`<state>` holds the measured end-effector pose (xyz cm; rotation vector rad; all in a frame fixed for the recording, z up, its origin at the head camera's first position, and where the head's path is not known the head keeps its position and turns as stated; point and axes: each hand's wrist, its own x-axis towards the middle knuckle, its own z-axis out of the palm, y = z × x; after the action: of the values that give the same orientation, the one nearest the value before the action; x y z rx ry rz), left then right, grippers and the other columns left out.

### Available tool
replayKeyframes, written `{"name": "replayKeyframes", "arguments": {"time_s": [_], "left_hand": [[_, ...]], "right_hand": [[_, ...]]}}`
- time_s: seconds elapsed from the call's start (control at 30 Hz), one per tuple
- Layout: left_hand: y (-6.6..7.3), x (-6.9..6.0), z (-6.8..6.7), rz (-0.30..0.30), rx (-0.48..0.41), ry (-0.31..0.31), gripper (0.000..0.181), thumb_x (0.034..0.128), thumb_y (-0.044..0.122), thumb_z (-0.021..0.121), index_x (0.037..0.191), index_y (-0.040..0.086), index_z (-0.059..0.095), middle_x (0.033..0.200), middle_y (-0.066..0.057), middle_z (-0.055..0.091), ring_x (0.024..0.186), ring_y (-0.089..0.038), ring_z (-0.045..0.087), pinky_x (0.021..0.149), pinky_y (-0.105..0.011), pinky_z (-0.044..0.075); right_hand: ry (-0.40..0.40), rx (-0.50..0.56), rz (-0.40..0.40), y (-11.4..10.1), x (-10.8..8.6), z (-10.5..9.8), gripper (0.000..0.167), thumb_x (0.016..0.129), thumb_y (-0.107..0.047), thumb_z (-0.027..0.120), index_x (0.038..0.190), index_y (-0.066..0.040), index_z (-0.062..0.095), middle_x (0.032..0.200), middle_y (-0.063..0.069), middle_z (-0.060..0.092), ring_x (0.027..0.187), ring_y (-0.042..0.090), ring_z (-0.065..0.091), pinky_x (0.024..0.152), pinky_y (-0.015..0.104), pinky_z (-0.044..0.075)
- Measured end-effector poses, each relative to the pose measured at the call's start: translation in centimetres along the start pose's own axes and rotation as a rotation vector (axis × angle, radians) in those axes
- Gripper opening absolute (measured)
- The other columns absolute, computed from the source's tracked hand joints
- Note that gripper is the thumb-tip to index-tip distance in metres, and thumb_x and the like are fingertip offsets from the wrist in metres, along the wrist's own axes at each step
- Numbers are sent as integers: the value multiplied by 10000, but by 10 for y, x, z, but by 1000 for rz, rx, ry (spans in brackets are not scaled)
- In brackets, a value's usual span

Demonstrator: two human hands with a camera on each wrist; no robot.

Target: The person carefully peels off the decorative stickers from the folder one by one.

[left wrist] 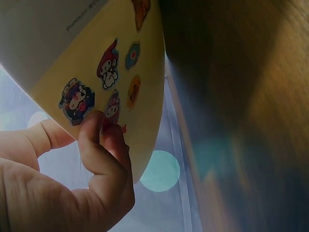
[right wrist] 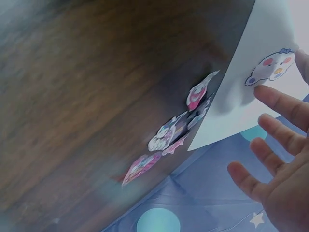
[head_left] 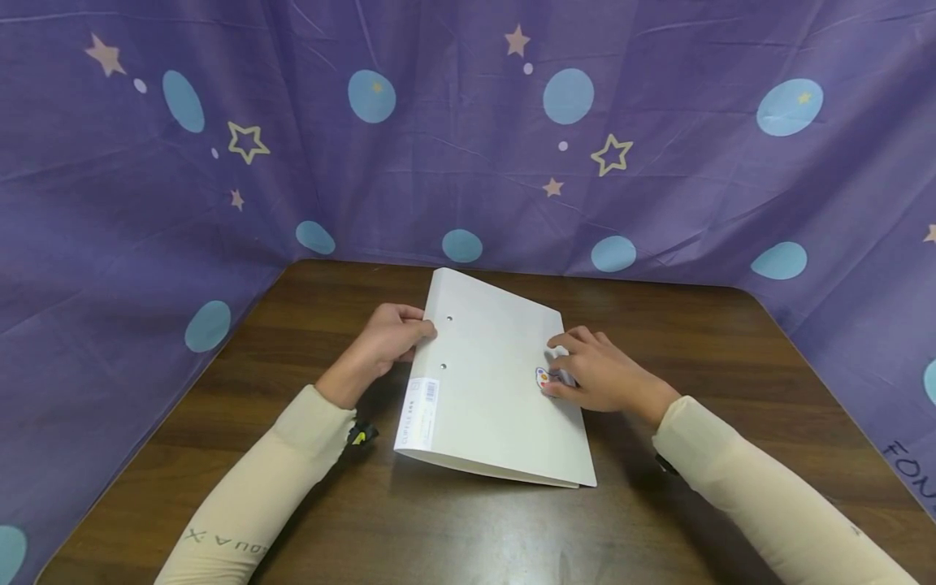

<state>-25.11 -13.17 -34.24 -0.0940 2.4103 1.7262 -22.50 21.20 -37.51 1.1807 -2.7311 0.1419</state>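
A white clip folder rests closed on the table, its spine side at the left. My left hand grips the spine edge; in the left wrist view, the thumb and fingers of that hand pinch the edge of the sticker-covered cream side. Over the right part of the cover is my right hand, its thumb and index finger at a small sticker. The right wrist view shows this bear-face sticker against the white cover, with the hand's other fingers extended and spread apart.
Beyond the folder's edge in the right wrist view are several colourful stickers; whether they lie on the table is unclear. The brown wooden table extends around the folder, and a purple patterned cloth hangs behind and beside it.
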Motion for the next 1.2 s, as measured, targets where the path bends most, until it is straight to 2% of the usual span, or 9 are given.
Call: {"name": "replayKeyframes", "arguments": {"time_s": [0.27,0.53,0.73,1.07,1.2], "left_hand": [[1,0,0,-4,-16,-1,406,892,92,671,1252,-83,602,1177,-218,610,856,-229,655,668,-315,578],[0,1,0,5,-11,-4,416,884,83,667,1255,-91,597,1165,-213,615,844,-220,663,697,-350,588],[-1,0,1,9,-30,-14,416,876,60,679,1249,-102,595,1121,-201,641,819,-207,669,709,-371,597],[-1,-1,1,20,-18,-5,406,866,48,677,1235,-104,605,1087,-199,666,787,-198,674,675,-356,595],[0,-1,2,20,-2,7,410,861,42,669,1239,-103,606,1083,-201,690,779,-193,677,661,-349,594]], "right_hand": [[-13,-30,46,-8,5,4,321,948,-462,696,978,-157,790,1370,116,592,1231,362,488,915,582,444],[-84,-63,141,-24,16,5,263,942,-405,693,859,-166,764,1382,130,586,1247,400,476,906,611,446],[-108,-100,165,-29,19,9,339,938,-385,676,658,-212,597,1376,119,591,1242,397,486,873,587,447],[-134,-116,207,-34,22,9,365,944,-392,664,645,-197,586,1410,135,567,1269,408,467,886,585,439],[-151,-146,234,-36,24,13,353,947,-400,649,694,-154,648,1423,129,560,1285,401,459,901,579,434]]}}
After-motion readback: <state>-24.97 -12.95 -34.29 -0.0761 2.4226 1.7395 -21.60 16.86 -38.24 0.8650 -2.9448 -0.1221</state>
